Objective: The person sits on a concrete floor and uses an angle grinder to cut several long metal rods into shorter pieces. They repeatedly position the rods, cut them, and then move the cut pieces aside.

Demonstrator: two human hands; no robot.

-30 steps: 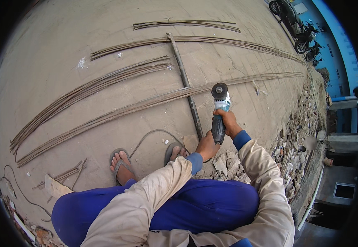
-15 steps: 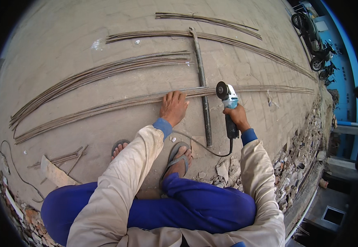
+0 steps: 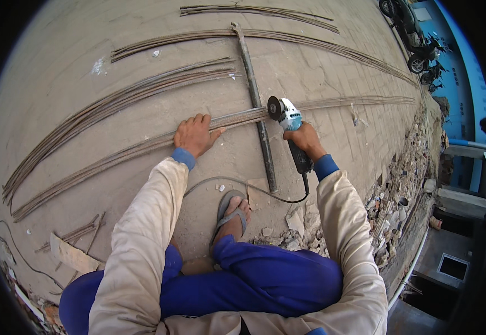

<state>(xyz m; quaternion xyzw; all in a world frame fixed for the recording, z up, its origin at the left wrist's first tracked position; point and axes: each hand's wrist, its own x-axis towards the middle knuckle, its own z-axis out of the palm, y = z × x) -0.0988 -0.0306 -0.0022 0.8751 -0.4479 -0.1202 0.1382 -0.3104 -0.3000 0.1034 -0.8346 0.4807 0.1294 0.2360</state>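
My right hand grips the body of an angle grinder, white and teal in front with a black rear. Its dark disc is at the long rebar bundle, just right of where the bars cross a metal pipe; I cannot tell whether it touches them. Farther left, my left hand lies over the same bars, its fingers spread and thumb stretched toward the pipe. A black cord runs from the grinder's rear and curves left behind my left forearm.
More rebar bundles lie beyond, one at left and one across the pipe's far end. Broken rubble lines the right side. Short rods and a flat board lie at lower left. Motorcycles stand at far right.
My left hand has slid left along the bars, away from the pipe, its thumb now spread. The grinder's disc has come slightly nearer the pipe. The whole view has shifted a little.
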